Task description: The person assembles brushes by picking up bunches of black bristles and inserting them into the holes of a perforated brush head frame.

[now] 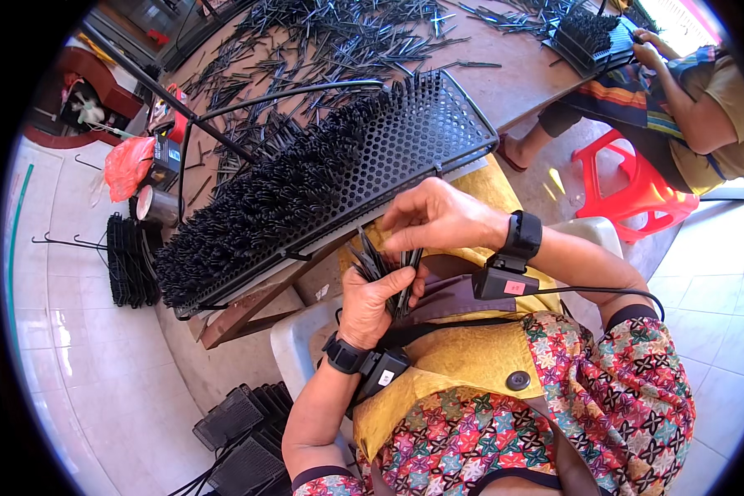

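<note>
My left hand (pixel 369 304) is closed around a bunch of slim, dark, pointed sticks (pixel 402 291) in front of my apron. Just above it is my right hand (pixel 442 217), its fingers bent and drawn together at the bunch's upper ends. Whatever lies between those fingertips is hidden. Beyond both hands, a long black perforated rack (pixel 413 124) slants across the table edge. Dense black spiky pieces (pixel 264 186) fill its left and middle part, while bare holes show toward its right end.
Loose dark sticks (pixel 331 41) are heaped over the table (pixel 504 78). At the far right a person (pixel 711 116) works at another rack (pixel 591 41) beside a red stool (pixel 628 182). More black racks (pixel 244 438) lie on the floor at lower left, near a tin can (pixel 159 205).
</note>
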A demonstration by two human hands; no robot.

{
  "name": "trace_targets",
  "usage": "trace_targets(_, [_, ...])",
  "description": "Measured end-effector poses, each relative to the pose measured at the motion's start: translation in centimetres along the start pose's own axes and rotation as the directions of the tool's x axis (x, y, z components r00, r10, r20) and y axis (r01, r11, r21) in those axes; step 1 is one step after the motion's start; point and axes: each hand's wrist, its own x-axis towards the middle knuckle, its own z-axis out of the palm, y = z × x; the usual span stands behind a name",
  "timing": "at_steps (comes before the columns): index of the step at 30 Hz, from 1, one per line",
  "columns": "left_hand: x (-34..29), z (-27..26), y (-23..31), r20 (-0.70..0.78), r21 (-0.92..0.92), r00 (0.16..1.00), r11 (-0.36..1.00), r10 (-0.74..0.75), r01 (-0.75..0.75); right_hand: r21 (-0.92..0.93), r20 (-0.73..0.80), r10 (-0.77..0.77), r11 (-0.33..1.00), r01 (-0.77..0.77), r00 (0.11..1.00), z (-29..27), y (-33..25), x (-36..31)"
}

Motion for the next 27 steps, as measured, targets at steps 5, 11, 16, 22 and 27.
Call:
trace_targets(5, [-0.1,0.2,0.1,0.023,-0.007,0.999,0.999,0.035,-0.034,-0.102,0.093,-0.056,0.993,0.065,0.994,0.8,-0.2,-0.1])
trace_targets(11, [0.3,-0.3,-0.5,-0.009,0.059,0.999,0.998,0.037,-0.037,-0.337,-0.010,-0.055,0.940,0.049,0.998,0.7,-0.7,-1.7])
trace_targets(16, [-0.1,0.1,-0.5,-0.091,0.002,0.996,1.000,-0.020,0.020,-0.095,-0.066,0.193,0.975,-0.199,0.979,0.1,-1.3,-2.6])
trace_targets(22, [0.0,-0.3,0.2,-0.188,-0.123,0.982,0.992,0.004,-0.028,-0.143,-0.450,-0.181,0.981,0.129,0.875,-0.1,-0.3,-3.7])
trace_targets(27, [0.0,-0.1,0.1,-0.139,-0.265,0.990,0.964,-0.006,-0.031,-0.849,0.010,-0.854,0.267,0.455,0.520,0.1,0.7,-3.1])
